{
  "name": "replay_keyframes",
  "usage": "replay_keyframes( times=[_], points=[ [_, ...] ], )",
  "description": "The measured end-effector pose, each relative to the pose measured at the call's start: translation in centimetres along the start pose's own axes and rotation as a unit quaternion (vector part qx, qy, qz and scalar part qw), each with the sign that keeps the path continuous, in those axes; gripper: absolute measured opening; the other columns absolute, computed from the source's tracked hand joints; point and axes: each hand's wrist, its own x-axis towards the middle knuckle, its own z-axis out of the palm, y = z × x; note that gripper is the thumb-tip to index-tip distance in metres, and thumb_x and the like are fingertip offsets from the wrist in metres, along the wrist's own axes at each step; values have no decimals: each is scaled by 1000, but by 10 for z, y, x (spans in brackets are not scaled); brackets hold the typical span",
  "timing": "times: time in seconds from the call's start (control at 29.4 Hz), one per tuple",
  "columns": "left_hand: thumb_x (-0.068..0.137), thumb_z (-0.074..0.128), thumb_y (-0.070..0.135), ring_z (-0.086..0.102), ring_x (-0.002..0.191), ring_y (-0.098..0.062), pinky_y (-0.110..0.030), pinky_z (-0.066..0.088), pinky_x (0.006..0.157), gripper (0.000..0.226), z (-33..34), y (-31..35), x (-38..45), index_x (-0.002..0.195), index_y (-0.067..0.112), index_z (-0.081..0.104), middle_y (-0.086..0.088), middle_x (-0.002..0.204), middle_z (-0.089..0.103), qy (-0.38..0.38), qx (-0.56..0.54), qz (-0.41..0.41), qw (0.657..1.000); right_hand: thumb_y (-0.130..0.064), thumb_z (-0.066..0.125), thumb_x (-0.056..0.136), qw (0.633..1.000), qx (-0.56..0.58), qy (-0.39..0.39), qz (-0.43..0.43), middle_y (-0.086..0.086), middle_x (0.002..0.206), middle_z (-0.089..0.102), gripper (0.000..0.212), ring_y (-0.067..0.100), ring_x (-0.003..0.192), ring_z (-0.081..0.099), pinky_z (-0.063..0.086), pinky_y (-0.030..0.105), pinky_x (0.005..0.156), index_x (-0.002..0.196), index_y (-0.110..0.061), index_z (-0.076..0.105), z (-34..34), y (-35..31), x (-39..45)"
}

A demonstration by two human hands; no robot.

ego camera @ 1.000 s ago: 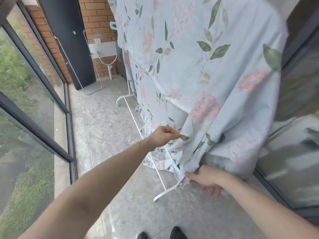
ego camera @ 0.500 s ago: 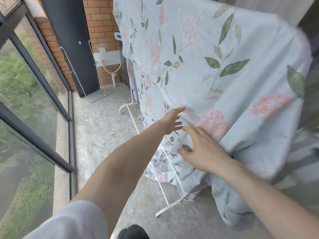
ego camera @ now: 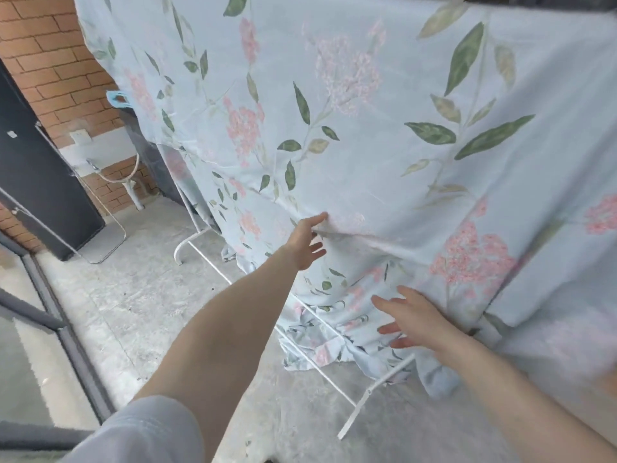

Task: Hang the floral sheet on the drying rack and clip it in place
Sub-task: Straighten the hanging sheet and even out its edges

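Head view: the sheet (ego camera: pixel 384 135) hung over the rack (ego camera: pixel 213 265), draping down across most of the frame, pale blue with pink flowers and green leaves. Its lower edge lay bunched on the floor (ego camera: pixel 133 295) around the rack's white base bar and foot. The left hand (ego camera: pixel 305 243) reached forward with its fingers spread and loose, the thumb touching a fold of the sheet and nothing gripped. The right hand (ego camera: pixel 417 320) was held lower and nearer, palm toward the cloth, fingers splayed apart; it lay at or just off the fabric, and which could not be told. A pale sleeve (ego camera: pixel 140 432) covered the left upper arm. Beyond the sheet's left edge stood a brick wall (ego camera: pixel 53 55) with a dark door (ego camera: pixel 36 182) beside it, and a blue clip (ego camera: pixel 118 98) showed just at the sheet's edge. A dark window frame (ego camera: pixel 66 342) ran along the floor on the left.
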Motion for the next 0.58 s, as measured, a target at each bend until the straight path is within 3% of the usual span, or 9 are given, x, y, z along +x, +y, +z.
replay_keyframes(
  times=[0.14, 0.27, 0.37, 0.44, 0.51, 0.58],
  points=[
    [81, 82, 35, 66, 118, -20, -37, 49, 109, 54, -4, 26, 10, 128, 15, 65, -4, 135, 66, -24, -1, 31, 999, -32, 73, 95, 981, 171, 86, 36, 4, 151, 43, 91, 26, 106, 70, 63, 44, 76, 164, -19, 15, 12, 7, 1],
    [74, 87, 30, 70, 118, -23, -39, 45, 115, 64, -25, 29, 6, 130, 5, 68, -6, 123, 74, -55, 15, 48, 997, -25, 71, 96, 968, 172, 181, 2, 3, 159, 37, 77, 26, 108, 67, 59, 43, 81, 160, -15, 28, 17, 27, 5],
    [79, 84, 23, 70, 118, -24, -38, 49, 112, 57, -51, 23, -11, 129, 0, 68, -8, 123, 74, -42, -2, 66, 997, -32, 73, 94, 968, 195, 157, 11, 4, 156, 42, 77, 22, 109, 67, 60, 41, 84, 157, -13, 34, 43, 34, 12],
    [87, 78, 18, 70, 116, -22, -33, 53, 106, 44, -67, 21, -25, 126, 0, 69, -9, 123, 74, -43, -14, 69, 997, -39, 73, 94, 955, 272, 115, 26, -1, 148, 49, 83, 20, 110, 68, 59, 43, 93, 160, -16, 28, 65, 26, 15],
    [90, 76, 18, 71, 110, -20, -31, 54, 104, 37, -82, 22, -34, 122, 2, 70, -7, 123, 74, -49, -7, 69, 996, -45, 71, 94, 918, 385, 96, 18, -8, 131, 55, 87, 18, 115, 67, 56, 42, 100, 162, -22, 21, 81, 20, 18],
    [90, 76, 22, 70, 111, -21, -33, 50, 109, 37, -93, 26, -43, 122, 3, 71, -6, 122, 74, -50, 9, 69, 996, -45, 69, 95, 868, 485, 100, -10, -8, 133, 56, 83, 16, 119, 65, 57, 35, 93, 161, -23, 25, 86, 14, 22]
  ],
)
